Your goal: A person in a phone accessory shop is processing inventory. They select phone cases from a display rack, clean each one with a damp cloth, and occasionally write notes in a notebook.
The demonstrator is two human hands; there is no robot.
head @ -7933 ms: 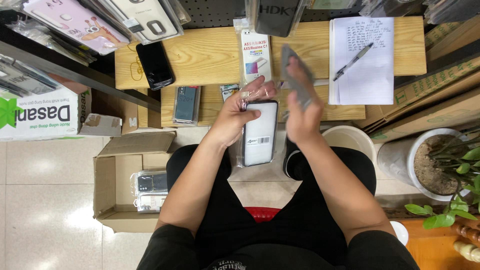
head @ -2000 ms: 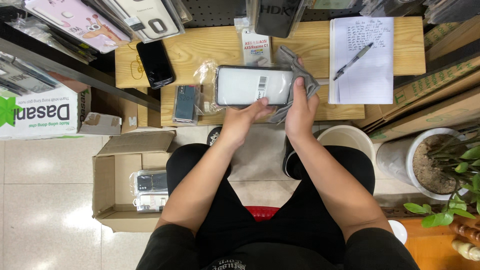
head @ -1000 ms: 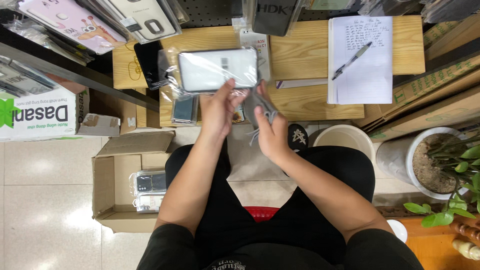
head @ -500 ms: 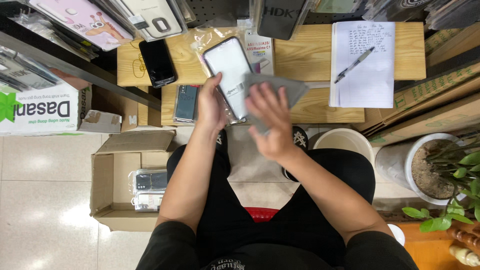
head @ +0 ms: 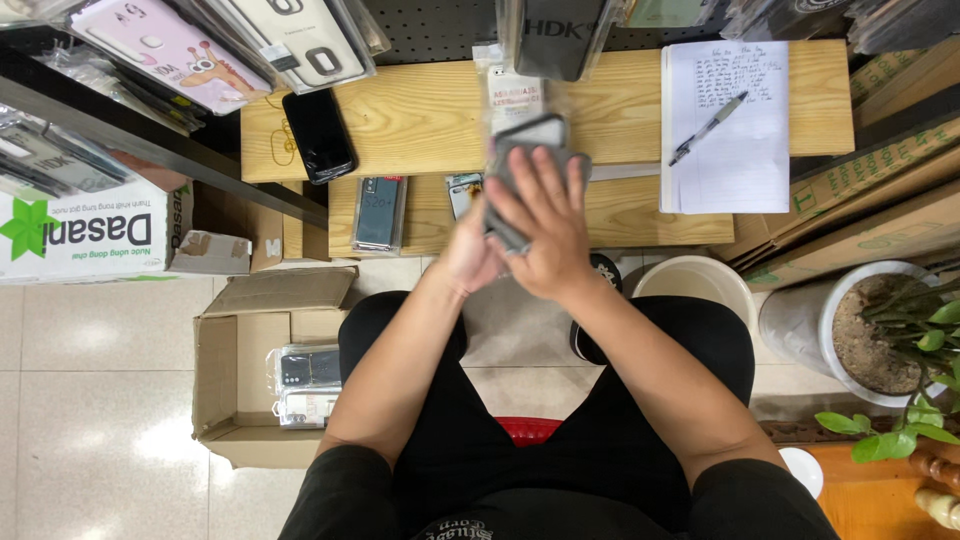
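My left hand (head: 470, 255) holds a packaged phone case (head: 535, 132) upright from below, over the edge of the wooden table (head: 430, 110). My right hand (head: 548, 220) presses a grey cloth (head: 500, 190) flat against the front of the case, fingers spread. Most of the case is hidden behind the cloth and my right hand. I sit on a red stool (head: 527, 428).
On the table lie a black phone (head: 318, 135), a packaged dark case (head: 379, 213), a small package (head: 515, 95) and a notebook (head: 725, 125) with a pen (head: 708, 128). A cardboard box (head: 240, 370) with cases stands on the floor at left; a bucket (head: 695, 290) and potted plant (head: 880, 335) at right.
The case has been turned from flat and sideways to upright. My right hand with the cloth has moved up from below onto the front of the case, covering it.
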